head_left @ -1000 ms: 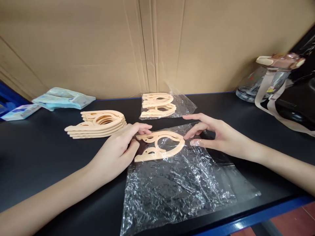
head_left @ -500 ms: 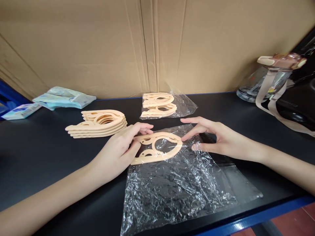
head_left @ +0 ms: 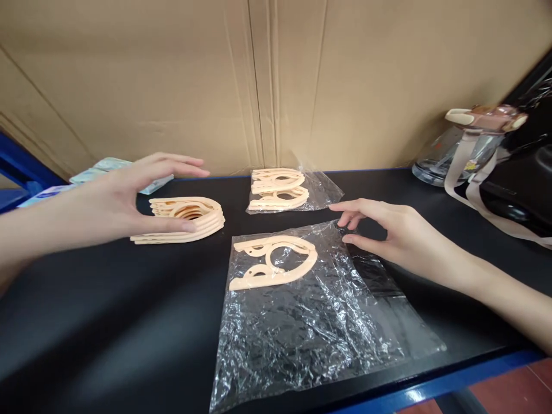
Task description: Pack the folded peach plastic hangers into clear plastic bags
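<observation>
A peach folding hanger [head_left: 297, 265], folded up, lies inside a clear plastic bag [head_left: 302, 333] spread flat before me. To the left is a stack of several matching folding hangers [head_left: 211, 221]. My left hand [head_left: 107, 198] is over that stack, thumb and fingers wide apart, with nothing in its grasp. It hides the stack's left part. By the far right part of the bag, my right hand [head_left: 401, 238] is open, thumb apart from the fingers; whether its fingertips touch the film I cannot tell. Farther back lies another clear bag [head_left: 325, 190] with folded hangers [head_left: 280, 198] in it.
Pale blue tissue packs [head_left: 159, 183] lie at the back left, partly behind my left hand. A clear bottle [head_left: 483, 146] with a strap stands at the back right beside a black object [head_left: 526, 190]. Cardboard [head_left: 172, 86] walls off the far edge of the black tabletop [head_left: 142, 345].
My left hand has let go of the bagged hanger and moved left and up, over the stack. My right hand has shifted slightly right, away from the hanger's tip.
</observation>
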A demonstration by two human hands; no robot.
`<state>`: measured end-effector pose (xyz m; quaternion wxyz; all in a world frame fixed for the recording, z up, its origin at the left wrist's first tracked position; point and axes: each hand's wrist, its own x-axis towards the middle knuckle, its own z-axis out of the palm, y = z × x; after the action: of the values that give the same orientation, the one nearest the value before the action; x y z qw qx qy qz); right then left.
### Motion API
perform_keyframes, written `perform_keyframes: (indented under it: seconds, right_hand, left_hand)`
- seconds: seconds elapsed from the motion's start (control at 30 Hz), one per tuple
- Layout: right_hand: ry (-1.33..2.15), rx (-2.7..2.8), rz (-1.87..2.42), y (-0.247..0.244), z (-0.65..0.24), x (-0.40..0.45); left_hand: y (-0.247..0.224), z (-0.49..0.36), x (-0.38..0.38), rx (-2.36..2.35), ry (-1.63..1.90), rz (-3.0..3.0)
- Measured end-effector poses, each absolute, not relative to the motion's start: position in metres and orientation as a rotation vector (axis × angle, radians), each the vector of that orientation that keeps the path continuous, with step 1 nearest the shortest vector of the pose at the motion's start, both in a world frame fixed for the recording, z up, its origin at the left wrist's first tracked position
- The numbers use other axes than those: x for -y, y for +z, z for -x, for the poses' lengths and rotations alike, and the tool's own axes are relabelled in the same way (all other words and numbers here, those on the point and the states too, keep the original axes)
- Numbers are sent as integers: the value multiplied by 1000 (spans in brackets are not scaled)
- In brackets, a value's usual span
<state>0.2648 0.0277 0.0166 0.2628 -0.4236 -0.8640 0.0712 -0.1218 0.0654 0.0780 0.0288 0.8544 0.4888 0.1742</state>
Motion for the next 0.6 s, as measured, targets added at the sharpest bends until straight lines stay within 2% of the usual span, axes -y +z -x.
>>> perform_keyframes:
  seconds: [0.1,0.2,0.47,0.6]
  right_hand:
    - [178,2346,1133,18,-263,-26]
    - [176,2360,1134,18,-262,-25]
    - [147,2361,1128,20,-267,-27]
    - [119,2319,1108,23,-268,-27]
  left_hand:
    - [73,156,-84,-1774,217,-2469]
    - [69,174,-93,-1838,83,-2407]
    - [70,174,-92,-1798,123,-2466]
    - [76,169,-90,-1754,272,-2439]
